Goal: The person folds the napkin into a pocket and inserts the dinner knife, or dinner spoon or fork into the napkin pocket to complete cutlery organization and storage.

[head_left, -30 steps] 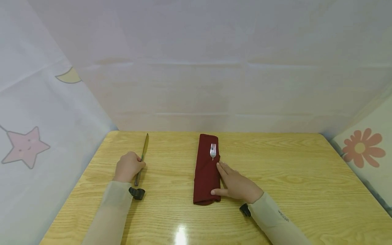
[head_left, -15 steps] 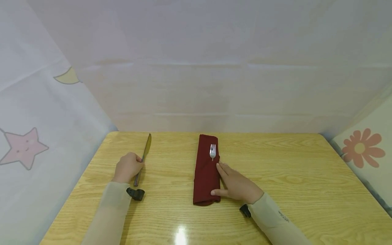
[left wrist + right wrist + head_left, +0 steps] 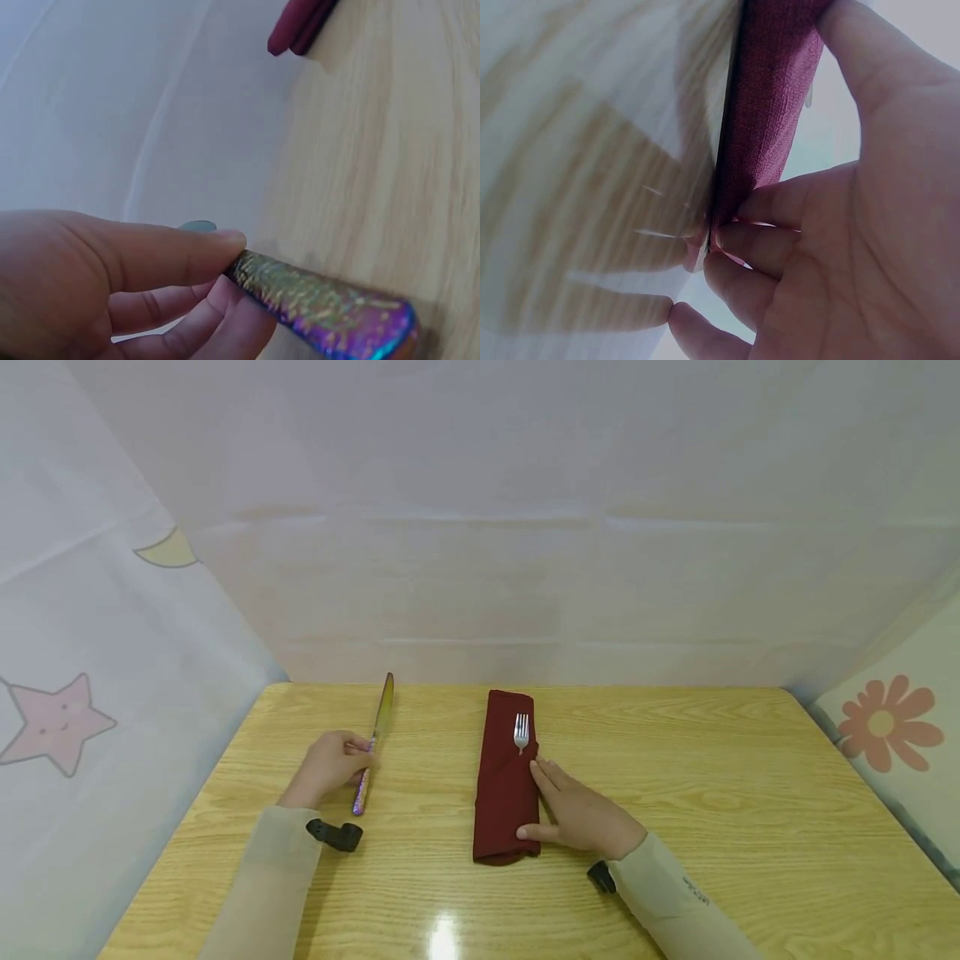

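Note:
Between thumb and fingers my left hand [image 3: 330, 767] pinches a table knife [image 3: 382, 718] near the middle, blade pointing to the far edge. Its patterned handle [image 3: 330, 307] shimmers purple and gold in the left wrist view. To the right lies a long folded dark red napkin [image 3: 501, 793]. The tines of a fork [image 3: 521, 731] stick out of a fold in it, the rest of the fork hidden by cloth. My right hand [image 3: 581, 814] rests along the napkin's right side, thumb on top and fingertips against the edge. In the right wrist view its fingers touch the cloth [image 3: 769, 97].
The wooden table [image 3: 712, 760] reaches back to a pale hanging cloth [image 3: 480, 568]. Patterned cloths with a pink star [image 3: 62, 722] and a red flower [image 3: 891, 722] hang at the sides.
The knife has risen off the table a little and shifted right in my left hand, its handle now catching more light. My right hand and the napkin have stayed put.

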The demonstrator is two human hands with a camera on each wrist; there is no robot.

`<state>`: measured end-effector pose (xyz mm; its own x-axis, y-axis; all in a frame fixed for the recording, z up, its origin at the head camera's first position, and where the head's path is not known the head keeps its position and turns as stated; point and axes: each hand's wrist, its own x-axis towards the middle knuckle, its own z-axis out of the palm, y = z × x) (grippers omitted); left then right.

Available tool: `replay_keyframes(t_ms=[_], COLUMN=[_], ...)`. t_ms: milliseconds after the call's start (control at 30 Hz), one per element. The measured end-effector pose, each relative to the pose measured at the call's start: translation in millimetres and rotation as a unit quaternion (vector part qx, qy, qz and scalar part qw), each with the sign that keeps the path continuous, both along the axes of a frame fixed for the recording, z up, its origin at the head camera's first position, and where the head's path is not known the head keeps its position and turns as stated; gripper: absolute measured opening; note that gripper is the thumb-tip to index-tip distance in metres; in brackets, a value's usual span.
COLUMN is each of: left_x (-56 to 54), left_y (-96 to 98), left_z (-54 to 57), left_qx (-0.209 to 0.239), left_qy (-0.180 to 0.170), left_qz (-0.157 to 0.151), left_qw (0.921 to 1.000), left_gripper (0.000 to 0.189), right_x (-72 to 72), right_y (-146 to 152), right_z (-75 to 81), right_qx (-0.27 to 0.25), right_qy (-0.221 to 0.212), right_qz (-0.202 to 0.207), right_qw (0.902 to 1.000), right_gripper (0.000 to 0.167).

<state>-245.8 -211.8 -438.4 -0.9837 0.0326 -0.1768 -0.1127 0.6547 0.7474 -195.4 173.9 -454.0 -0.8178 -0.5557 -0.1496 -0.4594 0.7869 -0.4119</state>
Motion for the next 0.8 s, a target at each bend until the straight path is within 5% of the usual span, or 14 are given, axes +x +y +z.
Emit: replay_keyframes(t_ms=[333,600,800], left_x=[-5.0,-6.2,-4.9], left_y=[23.3,43.3,56.2], left_z=[-6.8,-15.1,-19.9], left_qx=[0.127,0.218,0.251], left_qy=[-0.029,-0.044,-0.049], left_qz=[-0.012,-0.001,-0.012], left_qw=[0.9914,0.975,0.9668], left_gripper=[0.031,0.032,0.034], right_x=[-0.5,-1.6,-2.8], right_y=[1,3,3], right_z=[1.4,0.3,-0.7], right_qx=[0.001,0.0,-0.001], right_qy=[0.001,-0.001,0.002], right_qz=[-0.001,0.0,0.003], right_qw=[1.0,1.0,1.0], right_gripper=[0.1,0.1,0.101])
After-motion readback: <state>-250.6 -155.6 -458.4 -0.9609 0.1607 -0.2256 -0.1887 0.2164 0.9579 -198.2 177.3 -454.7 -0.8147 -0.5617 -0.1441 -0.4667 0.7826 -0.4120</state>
